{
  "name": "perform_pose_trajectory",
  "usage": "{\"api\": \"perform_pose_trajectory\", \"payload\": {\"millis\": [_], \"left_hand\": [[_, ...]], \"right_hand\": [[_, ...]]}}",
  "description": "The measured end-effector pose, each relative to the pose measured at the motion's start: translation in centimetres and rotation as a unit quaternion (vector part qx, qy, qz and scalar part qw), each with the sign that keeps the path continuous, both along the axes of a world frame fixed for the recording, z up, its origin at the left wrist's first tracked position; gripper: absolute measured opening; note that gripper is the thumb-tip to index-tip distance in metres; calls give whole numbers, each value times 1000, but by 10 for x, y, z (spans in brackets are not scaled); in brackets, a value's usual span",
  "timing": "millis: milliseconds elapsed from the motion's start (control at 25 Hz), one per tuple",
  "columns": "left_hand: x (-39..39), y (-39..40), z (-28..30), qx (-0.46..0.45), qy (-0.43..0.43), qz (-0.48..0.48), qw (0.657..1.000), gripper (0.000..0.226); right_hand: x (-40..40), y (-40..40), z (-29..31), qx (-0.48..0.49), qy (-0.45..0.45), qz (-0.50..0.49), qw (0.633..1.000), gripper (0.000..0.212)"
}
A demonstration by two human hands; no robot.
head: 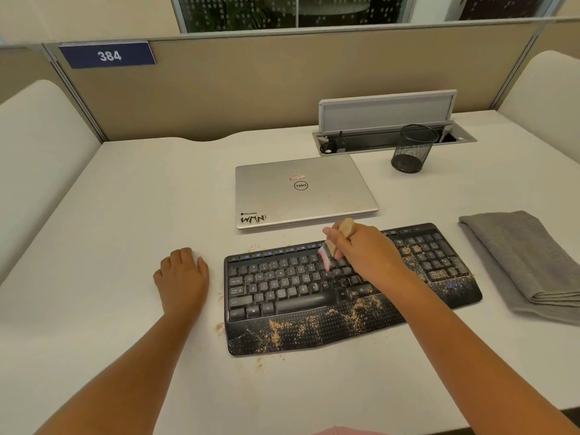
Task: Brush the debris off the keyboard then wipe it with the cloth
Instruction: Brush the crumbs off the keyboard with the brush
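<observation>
Right hand (365,252) grasps brush (337,243) on keyboard (314,296); left hand (182,277) rests released at 9 o'clock. Risk: strokes driving debris (282,332) between keys.

**Colours and patterns at the desk**

Black curved plastic keyboard (314,293), palm rest dotted and speckled with tan crumbly debris (276,331). Pale wooden brush (334,246) with pinkish-white bristles. Grey folded towelling cloth (521,262). Silver closed laptop (301,189). Black mesh pen cup (411,149). White desk (125,215).
</observation>
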State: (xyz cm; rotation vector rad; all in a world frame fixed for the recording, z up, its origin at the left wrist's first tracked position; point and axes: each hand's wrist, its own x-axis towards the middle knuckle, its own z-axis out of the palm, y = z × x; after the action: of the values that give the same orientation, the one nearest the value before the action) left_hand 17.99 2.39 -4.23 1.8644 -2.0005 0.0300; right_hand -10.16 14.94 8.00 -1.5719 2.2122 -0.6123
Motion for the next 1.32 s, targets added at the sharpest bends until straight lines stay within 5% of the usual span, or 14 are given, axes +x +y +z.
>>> {"api": "perform_pose_trajectory", "payload": {"millis": [440,560,920,1160,1320], "left_hand": [[0,1,0,-2,-2,-3,1000,24],[1,0,0,-1,0,-2,1000,24],[0,2,2,-16,-4,-9,1000,24],[-1,4,4,-10,-12,-21,1000,43],[-2,4,6,-3,-16,-14,1000,41]], "right_hand": [[-11,6,-4,-4,19,20,1000,49],[-18,10,-6,37,35,24,998,61],[-29,28,-10,4,-11,22,1000,48],[-31,31,-4,-31,2,-10,999,57],[-35,34,-14,-21,-68,-36,997,63]]}}
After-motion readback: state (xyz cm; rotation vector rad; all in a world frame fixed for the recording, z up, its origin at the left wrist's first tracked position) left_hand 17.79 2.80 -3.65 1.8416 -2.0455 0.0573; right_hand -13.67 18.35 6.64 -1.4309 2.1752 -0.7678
